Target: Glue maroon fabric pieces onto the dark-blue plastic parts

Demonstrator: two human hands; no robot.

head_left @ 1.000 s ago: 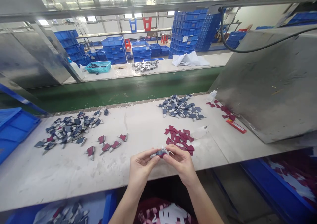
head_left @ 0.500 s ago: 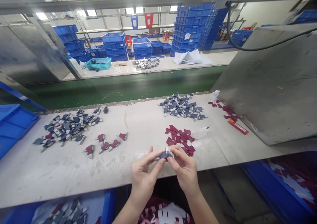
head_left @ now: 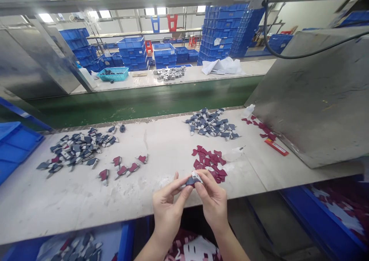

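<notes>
Between the fingertips of both hands is a small grey-and-white plastic part [head_left: 191, 180], with a bit of dark red along its lower side. My left hand [head_left: 170, 199] pinches its left end, and my right hand [head_left: 212, 197] grips the right, white end. The fingers hide much of it. Just beyond my right hand lies a heap of dark red flat pieces [head_left: 208, 159]. Farther back is a pile of grey-and-white parts [head_left: 211, 124]. To the left, several parts with red faces [head_left: 122, 170] lie apart, near a larger pile of grey parts [head_left: 77, 148].
A clear squeeze bottle [head_left: 234, 154] lies beside the red heap. An orange-red packet [head_left: 276, 147] rests against a metal housing [head_left: 319, 99]. Blue bins stand at the left [head_left: 17, 143], below the table [head_left: 127, 240] and at lower right [head_left: 325, 226]. A green conveyor belt [head_left: 161, 101] runs behind.
Both hands stay closed on the part, which has tilted slightly in the fingers. My right hand has shifted a little to the left; the piles look the same.
</notes>
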